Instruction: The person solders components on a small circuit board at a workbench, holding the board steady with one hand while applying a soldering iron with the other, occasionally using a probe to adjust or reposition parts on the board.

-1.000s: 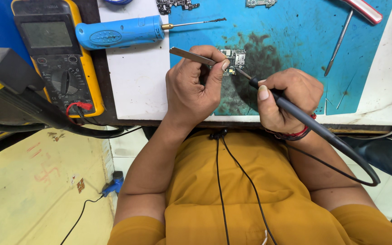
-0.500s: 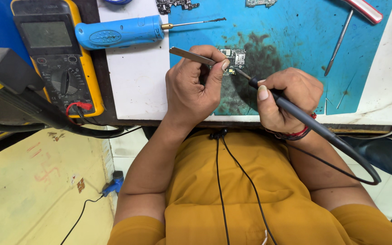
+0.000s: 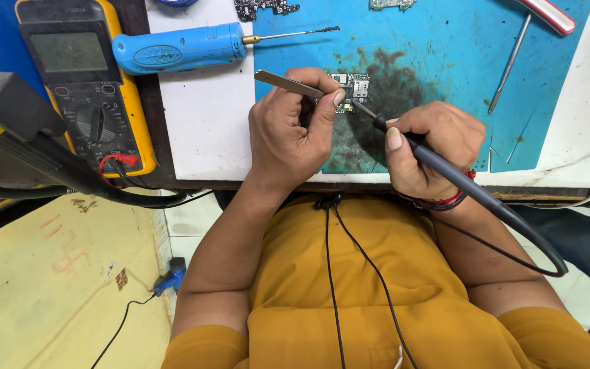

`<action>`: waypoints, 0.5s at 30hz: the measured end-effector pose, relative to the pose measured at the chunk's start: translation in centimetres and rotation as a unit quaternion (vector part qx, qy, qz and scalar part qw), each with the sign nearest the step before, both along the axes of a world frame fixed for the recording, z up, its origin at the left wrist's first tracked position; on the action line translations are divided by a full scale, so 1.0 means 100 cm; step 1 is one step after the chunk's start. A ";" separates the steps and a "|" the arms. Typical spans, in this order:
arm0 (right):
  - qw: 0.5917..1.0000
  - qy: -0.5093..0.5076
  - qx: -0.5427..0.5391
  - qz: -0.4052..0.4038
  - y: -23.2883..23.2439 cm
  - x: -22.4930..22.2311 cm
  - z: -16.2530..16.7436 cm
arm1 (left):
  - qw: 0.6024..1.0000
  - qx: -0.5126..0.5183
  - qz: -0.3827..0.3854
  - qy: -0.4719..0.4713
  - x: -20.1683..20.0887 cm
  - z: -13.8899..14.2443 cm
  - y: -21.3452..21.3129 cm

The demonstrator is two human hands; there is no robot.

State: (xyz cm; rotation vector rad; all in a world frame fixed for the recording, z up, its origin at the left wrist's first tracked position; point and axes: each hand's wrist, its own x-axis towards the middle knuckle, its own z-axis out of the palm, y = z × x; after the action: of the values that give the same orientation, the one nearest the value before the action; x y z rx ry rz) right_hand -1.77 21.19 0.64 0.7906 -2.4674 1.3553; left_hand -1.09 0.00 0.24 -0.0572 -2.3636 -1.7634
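Both hands are working near the worktop's front edge: the left hand (image 3: 291,133) is pinching metal tweezers (image 3: 288,83), the right hand (image 3: 431,147) is gripping a black soldering iron (image 3: 445,167). Their tips are meeting on a small circuit board (image 3: 351,87), partly hidden by fingers, on a stained blue mat (image 3: 445,61). Farther left, a yellow multimeter (image 3: 80,75) is lying, cut off.

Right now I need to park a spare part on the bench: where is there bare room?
Free: the white board between the blue-handled tool and left hand; the blue mat left of the metal pick. Crowded: around the small circuit board, where both hands work.
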 end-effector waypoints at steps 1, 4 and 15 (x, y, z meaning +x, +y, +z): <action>1.000 -0.001 0.000 -0.001 0.000 0.000 0.000 | 1.000 0.002 -0.001 0.001 0.000 0.000 0.000; 1.000 -0.001 0.001 0.001 0.001 0.000 0.001 | 1.000 0.004 -0.001 0.003 0.000 0.000 0.000; 1.000 0.003 -0.003 -0.003 -0.001 0.000 -0.002 | 1.000 0.004 0.000 0.004 0.000 0.002 0.000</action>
State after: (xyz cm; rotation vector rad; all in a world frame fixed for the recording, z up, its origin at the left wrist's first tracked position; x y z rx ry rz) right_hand -1.75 21.13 0.48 0.7843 -2.4573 1.3562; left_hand -1.11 -0.01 0.40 -0.0635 -2.3506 -1.7680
